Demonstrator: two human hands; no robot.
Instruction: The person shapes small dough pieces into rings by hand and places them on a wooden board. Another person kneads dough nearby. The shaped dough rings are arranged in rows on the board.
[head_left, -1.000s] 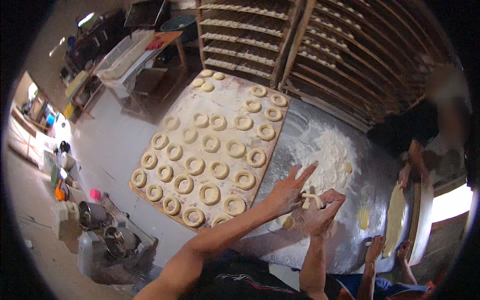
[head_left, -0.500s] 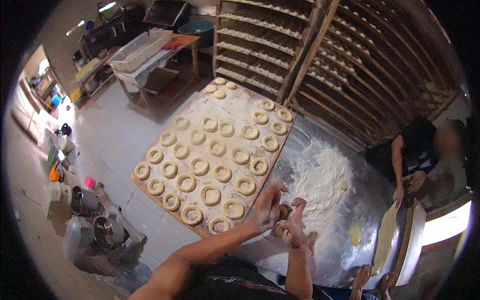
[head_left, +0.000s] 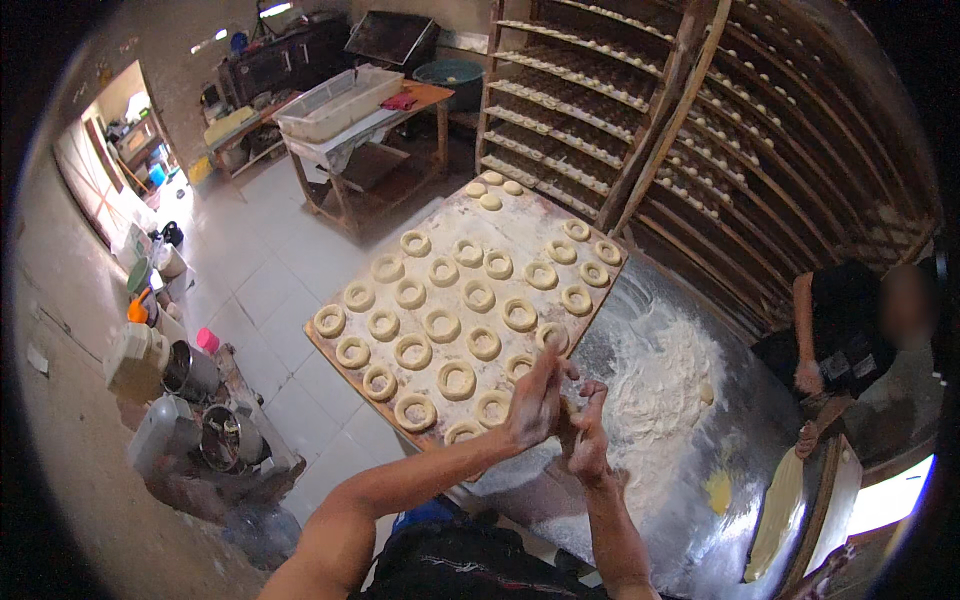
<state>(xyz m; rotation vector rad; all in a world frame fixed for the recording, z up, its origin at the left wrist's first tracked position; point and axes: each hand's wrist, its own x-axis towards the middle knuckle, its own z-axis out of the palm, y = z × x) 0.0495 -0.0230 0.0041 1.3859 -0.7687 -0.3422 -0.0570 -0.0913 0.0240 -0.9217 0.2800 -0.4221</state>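
My left hand [head_left: 536,405] and my right hand [head_left: 585,440] are close together over the near right edge of a floured wooden board [head_left: 545,215]. Their palms face each other with the fingers partly bent. Something small between them sits in shadow and is mostly hidden, so I cannot make it out. Several dough rings [head_left: 457,380] lie in uneven rows on the board, and a few round dough pieces [head_left: 490,202] rest at its far corner. To the right of my hands, loose flour [head_left: 650,390] covers part of a metal table [head_left: 680,545].
A co-worker [head_left: 850,330] stands at the right, by a flat strip of dough [head_left: 775,515]. Behind the board rises a wooden rack [head_left: 640,150] of dough-filled trays. A plastic tub [head_left: 335,105] stands on a far table. Machines with metal bowls [head_left: 228,440] are on the left.
The view has swung left, so the board appears farther right. My hands stay close together, with fingers shifted slightly. The co-worker's hand has come off the upper end of the dough strip.
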